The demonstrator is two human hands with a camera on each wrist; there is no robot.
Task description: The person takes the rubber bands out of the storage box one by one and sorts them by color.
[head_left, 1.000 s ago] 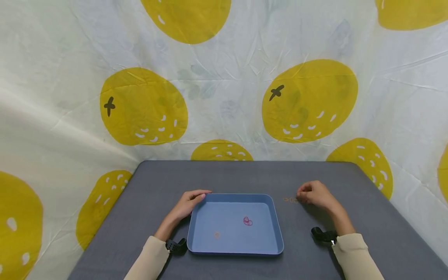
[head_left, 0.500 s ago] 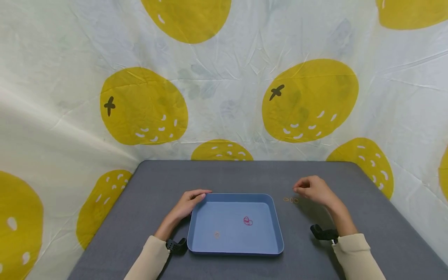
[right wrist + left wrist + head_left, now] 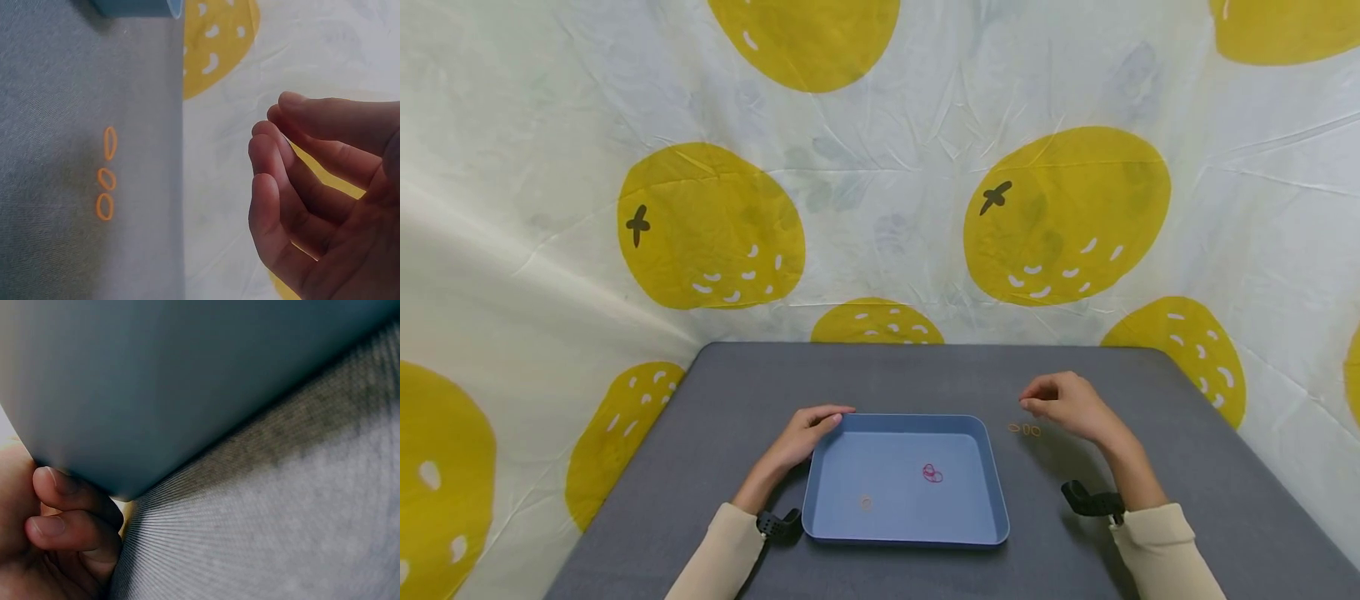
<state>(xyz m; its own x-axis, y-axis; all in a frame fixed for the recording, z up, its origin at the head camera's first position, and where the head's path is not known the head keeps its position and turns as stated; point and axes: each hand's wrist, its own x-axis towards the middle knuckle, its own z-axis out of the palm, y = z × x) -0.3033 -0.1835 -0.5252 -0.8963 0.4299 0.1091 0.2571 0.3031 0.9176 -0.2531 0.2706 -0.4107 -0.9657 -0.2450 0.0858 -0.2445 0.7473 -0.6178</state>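
My left hand [image 3: 803,436] grips the far left corner of a blue tray [image 3: 917,521], with the thumb near the rim. Curled fingers show beside the tray wall [image 3: 156,387] in the left wrist view. Inside the tray lie a cluster of pink rubber bands [image 3: 932,474] and, nearer its front left, a pale orange rubber band [image 3: 867,502]. Three orange rubber bands [image 3: 107,179] lie in a row on the table, right of the tray. Above and just beyond them hovers my right hand [image 3: 1066,405], fingers loosely bent, thumb close to the index fingertip; nothing shows between them.
Everything stands on a table with a grey cloth [image 3: 880,379]. A white curtain [image 3: 880,225] printed with yellow fruit hangs behind and at the sides. Black bands [image 3: 1093,502] sit on both wrists.
My right hand has lifted off the table beside the orange rubber bands and moved left and away from me. The three bands stay in place. My left hand and the tray hold still.
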